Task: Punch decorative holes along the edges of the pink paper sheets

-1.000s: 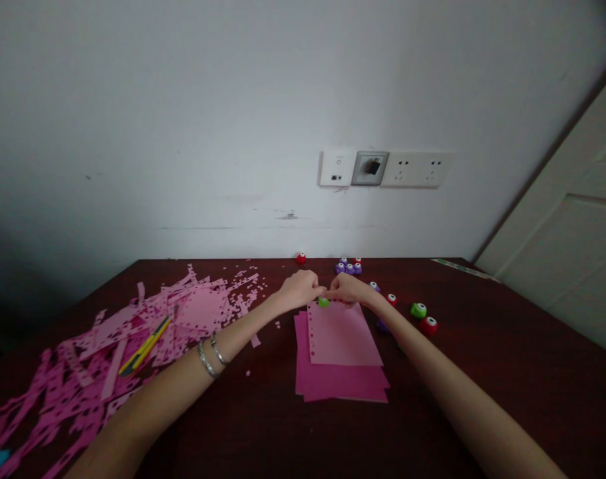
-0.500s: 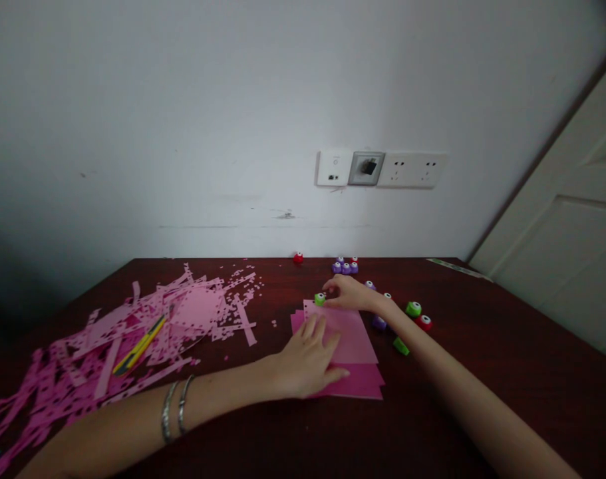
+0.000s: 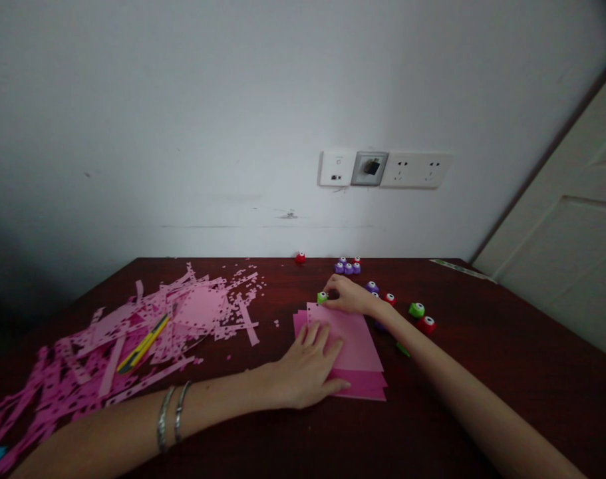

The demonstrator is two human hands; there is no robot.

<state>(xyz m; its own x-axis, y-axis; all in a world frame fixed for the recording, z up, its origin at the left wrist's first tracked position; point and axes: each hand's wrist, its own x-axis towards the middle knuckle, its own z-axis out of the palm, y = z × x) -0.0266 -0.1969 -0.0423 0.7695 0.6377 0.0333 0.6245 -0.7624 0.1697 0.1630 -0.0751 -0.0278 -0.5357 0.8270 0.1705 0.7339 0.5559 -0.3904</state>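
On a stack of pink paper sheets (image 3: 355, 339), my left hand (image 3: 310, 362) lies flat with its fingers spread. The top sheet is lighter pink, and small punched holes show along its left side. A small green craft punch (image 3: 322, 297) with a white and black top sits at the sheet's far left corner. My right hand (image 3: 343, 294) pinches this punch from the right between thumb and fingers. How far the paper reaches into the punch cannot be made out. Red and purple punches (image 3: 389, 299) stand beside my right wrist, and a green piece is partly hidden under that forearm.
At left spreads a heap of pink paper strips and scraps (image 3: 197, 309), with a yellow utility knife (image 3: 144, 342) on top. More punches, purple (image 3: 348, 268), red (image 3: 300, 257) and green (image 3: 417, 309), stand farther back and right. A thin ruler-like strip (image 3: 462, 269) lies at the back right.
The top pink sheet has slid slightly toward me under my left hand. My right hand stays on the green punch at the sheet's far edge. The view has shifted a little.
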